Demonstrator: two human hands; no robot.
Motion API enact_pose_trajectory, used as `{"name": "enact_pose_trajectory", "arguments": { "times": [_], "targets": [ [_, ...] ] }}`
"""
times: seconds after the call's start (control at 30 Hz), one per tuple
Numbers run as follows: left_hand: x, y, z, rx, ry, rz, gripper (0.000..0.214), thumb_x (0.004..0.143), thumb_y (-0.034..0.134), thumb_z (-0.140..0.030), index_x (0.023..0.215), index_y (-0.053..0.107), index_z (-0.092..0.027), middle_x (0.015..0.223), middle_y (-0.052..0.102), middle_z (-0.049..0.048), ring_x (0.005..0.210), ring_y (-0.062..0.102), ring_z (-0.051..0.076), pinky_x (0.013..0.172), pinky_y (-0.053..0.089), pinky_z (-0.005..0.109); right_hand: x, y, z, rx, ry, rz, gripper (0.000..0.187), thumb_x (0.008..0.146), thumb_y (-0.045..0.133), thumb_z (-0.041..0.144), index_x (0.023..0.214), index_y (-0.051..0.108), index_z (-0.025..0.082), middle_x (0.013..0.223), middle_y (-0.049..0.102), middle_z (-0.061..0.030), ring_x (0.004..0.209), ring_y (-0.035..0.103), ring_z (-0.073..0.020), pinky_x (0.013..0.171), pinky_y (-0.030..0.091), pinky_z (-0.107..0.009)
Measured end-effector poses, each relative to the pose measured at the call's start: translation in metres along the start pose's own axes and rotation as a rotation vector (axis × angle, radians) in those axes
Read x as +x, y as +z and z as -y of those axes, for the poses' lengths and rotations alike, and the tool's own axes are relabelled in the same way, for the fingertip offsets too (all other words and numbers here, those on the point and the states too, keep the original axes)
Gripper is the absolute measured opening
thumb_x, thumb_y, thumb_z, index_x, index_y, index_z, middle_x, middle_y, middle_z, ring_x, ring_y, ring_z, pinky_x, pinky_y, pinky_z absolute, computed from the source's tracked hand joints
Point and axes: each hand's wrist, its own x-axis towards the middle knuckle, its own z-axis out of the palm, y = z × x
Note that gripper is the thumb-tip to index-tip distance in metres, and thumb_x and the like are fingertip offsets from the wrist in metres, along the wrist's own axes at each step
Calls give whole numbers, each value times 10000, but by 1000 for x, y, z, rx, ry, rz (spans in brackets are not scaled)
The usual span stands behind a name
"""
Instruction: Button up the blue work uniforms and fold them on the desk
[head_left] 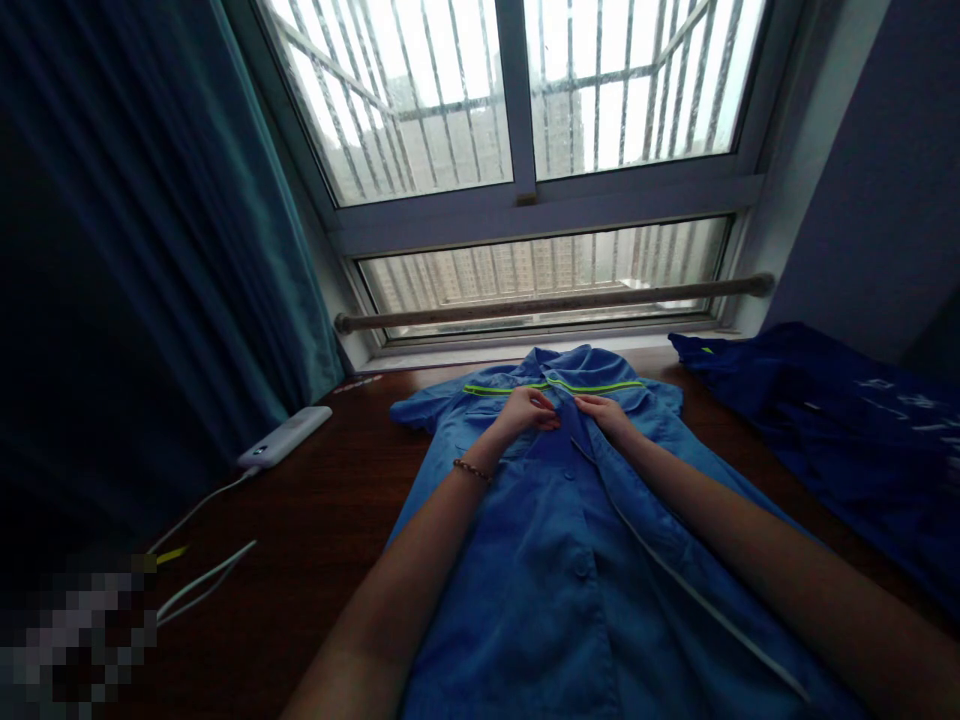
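Note:
A blue short-sleeved work shirt [517, 540] lies spread out with its collar toward the window. Yellow-green piping runs across its chest, and buttons show down the front edge. My left hand [529, 410], with a beaded bracelet on the wrist, has its fingers curled at the upper front opening. Just to the right, my right hand [604, 414] pinches the edge of the other front panel, which is folded partly back below. The fingertips hide the bit of placket between them.
A darker blue garment [817, 430] with pale lettering lies at the right. On the brown wooden surface [322, 520] at the left are a white power bank [285, 436] with a cable and a blurred-out patch. A blue curtain [247, 230] hangs at the left; a rail [555, 304] crosses the window.

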Motion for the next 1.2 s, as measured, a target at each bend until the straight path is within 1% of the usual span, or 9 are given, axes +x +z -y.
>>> {"name": "enact_pose_trajectory", "arguments": {
  "times": [0.1, 0.3, 0.5, 0.67, 0.77, 0.83, 0.97, 1.1, 1.2],
  "targets": [
    [0, 1, 1, 5, -3, 4, 134, 594, 638, -28, 668, 544, -88, 520, 611, 15, 522, 617, 149, 554, 510, 267, 1, -2, -2, 22, 38, 14, 276, 604, 677, 372, 782, 687, 161, 626, 665, -26, 635, 620, -188, 631, 499, -300],
    [1, 0, 3, 5, -18, 21, 101, 598, 634, -43, 673, 575, -76, 541, 624, 28, 544, 619, 142, 577, 507, 256, 3, -3, -13, -120, 31, -11, 329, 715, 527, 432, 762, 676, 142, 553, 615, -14, 504, 561, -143, 479, 433, -242],
    [1, 0, 6, 1, 3, 17, 78, 598, 627, -41, 662, 598, -75, 559, 628, 35, 550, 615, 138, 587, 501, 249, 1, -6, -11, -426, -253, 64, 275, 711, 520, 369, 657, 676, 149, 782, 651, -37, 715, 590, -173, 589, 445, -238],
    [4, 5, 10, -58, -2, -60, 80, 620, 649, -114, 660, 586, -86, 568, 607, 27, 512, 588, 114, 559, 496, 239, -6, -2, -5, -626, -324, 78, 284, 759, 465, 325, 794, 694, 162, 690, 657, -19, 635, 585, -162, 574, 424, -240],
    [5, 11, 14, -116, -30, -96, 185, 661, 656, -253, 701, 554, -104, 579, 594, 30, 482, 562, 102, 507, 482, 233, -10, 1, -5, -735, -362, 14, 230, 724, 511, 254, 846, 686, 171, 602, 641, -3, 553, 568, -140, 563, 412, -232],
    [5, 14, 17, -124, -39, -125, 225, 655, 668, -270, 746, 534, -114, 575, 578, 19, 459, 539, 88, 472, 459, 213, -12, 3, -7, -779, -348, -23, 216, 695, 543, 234, 853, 677, 172, 515, 602, 14, 488, 547, -129, 536, 402, -227],
    [6, 19, 25, -170, -69, -193, 237, 653, 660, -175, 820, 499, -127, 545, 527, -22, 437, 497, 65, 453, 416, 187, -12, 4, -13, -762, -301, -47, 236, 637, 604, 221, 865, 628, 164, 543, 606, 19, 517, 570, -131, 545, 414, -225],
    [8, 21, 30, -173, -97, -267, 273, 655, 606, -78, 885, 476, -148, 541, 512, -38, 434, 484, 72, 473, 400, 205, -11, 4, -18, -686, -244, -4, 236, 629, 616, 225, 851, 567, 166, 526, 592, 34, 501, 569, -129, 519, 418, -220],
    [8, 22, 33, -169, -91, -281, 286, 661, 578, -54, 897, 461, -163, 525, 504, -40, 426, 470, 78, 470, 376, 211, -11, 3, -21, -616, -221, 33, 240, 637, 612, 238, 854, 534, 172, 507, 574, 48, 456, 549, -122, 473, 407, -214]
  ]
}}
